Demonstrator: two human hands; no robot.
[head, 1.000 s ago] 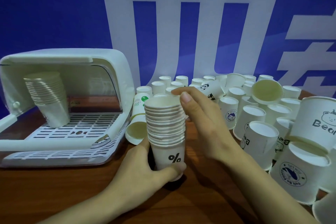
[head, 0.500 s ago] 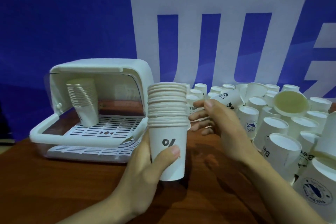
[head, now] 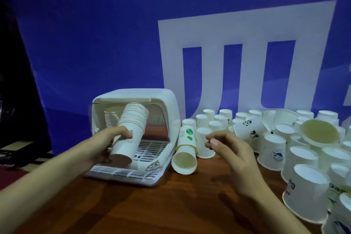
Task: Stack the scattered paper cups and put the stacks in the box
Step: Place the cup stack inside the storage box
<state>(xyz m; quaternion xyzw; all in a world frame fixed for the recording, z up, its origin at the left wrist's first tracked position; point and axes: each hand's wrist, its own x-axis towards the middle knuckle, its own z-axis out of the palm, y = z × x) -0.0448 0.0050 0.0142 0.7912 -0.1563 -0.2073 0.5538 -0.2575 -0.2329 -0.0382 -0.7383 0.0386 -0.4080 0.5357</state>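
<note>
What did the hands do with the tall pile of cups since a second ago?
The left hand lifted the stack off the table, tilted it and carried it left into the box. The right hand let go and hovers empty. The stack already inside and the scattered cups stayed put.

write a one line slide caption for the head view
Left hand tilts a stack of cups into the open box; right hand hovers empty beside scattered cups.

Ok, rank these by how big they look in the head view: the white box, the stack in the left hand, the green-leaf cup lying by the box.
1. White box, clearly largest.
2. Stack of cups, held tilted at the box's opening by the left hand.
3. Green-leaf cup, smallest, though it lies nearer the camera, which flatters it.
</note>
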